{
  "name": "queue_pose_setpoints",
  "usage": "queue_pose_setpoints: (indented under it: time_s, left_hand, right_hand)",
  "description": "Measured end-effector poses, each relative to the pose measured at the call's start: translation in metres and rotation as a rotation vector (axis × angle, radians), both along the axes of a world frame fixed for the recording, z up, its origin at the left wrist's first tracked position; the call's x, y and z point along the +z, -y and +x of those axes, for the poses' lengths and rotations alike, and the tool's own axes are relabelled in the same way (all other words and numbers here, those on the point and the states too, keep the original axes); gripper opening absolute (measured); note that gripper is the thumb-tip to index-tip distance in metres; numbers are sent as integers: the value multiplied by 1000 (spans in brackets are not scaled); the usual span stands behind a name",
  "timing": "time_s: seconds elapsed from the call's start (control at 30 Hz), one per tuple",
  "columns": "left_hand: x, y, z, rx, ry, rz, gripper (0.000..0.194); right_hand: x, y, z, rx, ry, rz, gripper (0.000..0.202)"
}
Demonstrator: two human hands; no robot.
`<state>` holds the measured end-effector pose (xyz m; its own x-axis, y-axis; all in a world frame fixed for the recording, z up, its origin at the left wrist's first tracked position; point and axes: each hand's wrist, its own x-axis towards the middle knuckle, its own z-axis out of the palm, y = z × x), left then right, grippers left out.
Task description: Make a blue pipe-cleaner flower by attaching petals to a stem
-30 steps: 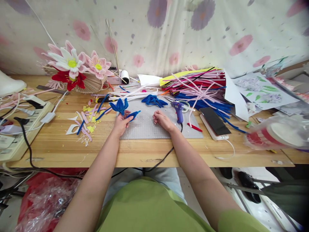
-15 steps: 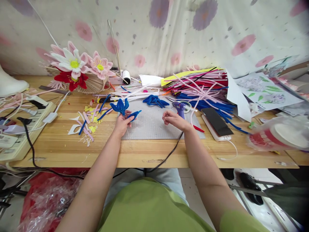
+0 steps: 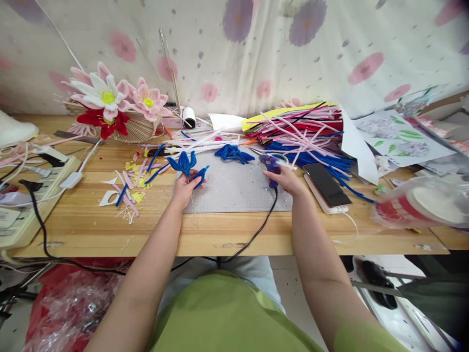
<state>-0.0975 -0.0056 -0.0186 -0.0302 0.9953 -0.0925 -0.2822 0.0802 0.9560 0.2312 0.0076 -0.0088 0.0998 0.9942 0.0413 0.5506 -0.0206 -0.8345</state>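
My left hand is closed on a blue fuzzy flower with upright petals and a thin wire stem pointing down. A separate-looking blue petal sticks out to the right from the same fingers. My right hand has its fingers wrapped round the purple glue gun, whose black cord trails toward the table's front edge. Between the hands, more blue petals lie at the back of the grey cutting mat.
Pipe cleaners are heaped behind the mat. Scraps and a power strip lie at left, below a flowered fan. A phone on a white power bank and a bagged cup are at right.
My right hand has moved right and closed round the glue gun. My left hand still holds the blue flower and petal. The view has shifted slightly.
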Motion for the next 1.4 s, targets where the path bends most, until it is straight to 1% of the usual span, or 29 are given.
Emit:
queue_pose_setpoints:
  time_s: [0.07,0.13,0.23,0.3,0.33,0.37,0.4,0.43,0.5,0.53,0.6,0.67,0.73,0.8,0.97,1.2,1.4]
  left_hand:
    - [-1,0,0,16,-3,1,39]
    - [-1,0,-1,41,-2,0,40]
    - [-2,-1,-1,66,6,1,40]
    - [-2,-2,0,67,7,-6,40]
    - [-1,-2,0,64,2,-9,40]
    - [-1,-3,0,58,-7,-11,39]
    - [-1,-3,0,50,-19,-12,39]
    - [-1,-3,-1,42,-32,-13,39]
    - [0,-3,-1,22,-63,-16,39]
    - [0,-3,-2,13,-77,-21,39]
    - [1,-3,-3,-4,-96,-33,39]
    - [2,-2,-3,-25,-99,-46,38]
    - [3,-2,-2,-45,-99,-60,38]
    - [4,-2,-1,-50,-111,-70,38]
    - [4,-2,2,-37,-136,-72,33]
    - [3,-3,2,-29,-142,-63,28]
    - [4,-3,3,-26,-166,-65,29]
  right_hand:
    - [-7,-7,-15,-153,58,-66,45]
    - [-14,-11,-24,-322,67,-73,43]
    - [-20,-14,-28,-502,-59,18,42]
    - [-18,-12,-29,-543,-227,127,44]
    - [-15,-11,-31,-519,-319,181,45]
    - [-11,-8,-35,-459,-406,223,45]
    - [-7,-5,-40,-367,-482,243,45]
    - [-3,-1,-46,-247,-544,240,44]
    - [4,7,-63,-12,-628,150,41]
    - [6,11,-72,73,-642,75,40]
    - [7,17,-89,196,-616,-50,39]
    - [6,21,-101,278,-556,-122,39]
    - [3,22,-106,316,-505,-149,41]
    - [0,22,-107,326,-478,-157,42]
    - [-5,20,-103,302,-456,-142,46]
    - [-3,20,-104,307,-382,-121,45]
    - [-3,20,-106,315,-366,-123,46]
